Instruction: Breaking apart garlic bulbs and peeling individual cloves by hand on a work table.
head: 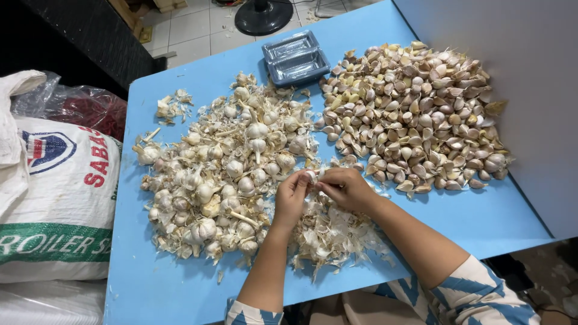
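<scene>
- Partly hidden between the two hands, a garlic bulb point(313, 175) shows only as a small white patch; how much of it is broken apart cannot be made out.
- Left hand point(293, 195) has its fingers curled shut around the near-left side of the bulb, gripping it.
- Right hand point(345, 188) closes its fingers on the bulb's right side, thumb and fingertips pinching at the top; both hands meet just above the tabletop point(469, 216).
- Under the wrists lies a heap of papery skins point(328, 238), and the forearms cover part of it.
- To the left spreads a pile of whole bulbs point(223, 174) mixed with stalk scraps; single bulbs at the bottom of it are hard to separate by eye.
- To the far right sits a broad pile of loose cloves point(415, 117), unpeeled, its right edge touching a pale wall point(518, 72).
- Between the two piles at the far side rest stacked blue-grey plastic trays point(296, 58), their insides too glossy to read.
- Patterned blue and white sleeves point(475, 295) are cut off by the near edge of the view.
- Beyond the left edge of the blue tabletop leans a white woven sack point(54, 198), cut off on the left, with a clear bag of something dark red point(84, 108) behind it.
- At the far end, white floor tiles point(192, 27) and the round black base of a fan point(264, 15) show, the fan itself out of view.
</scene>
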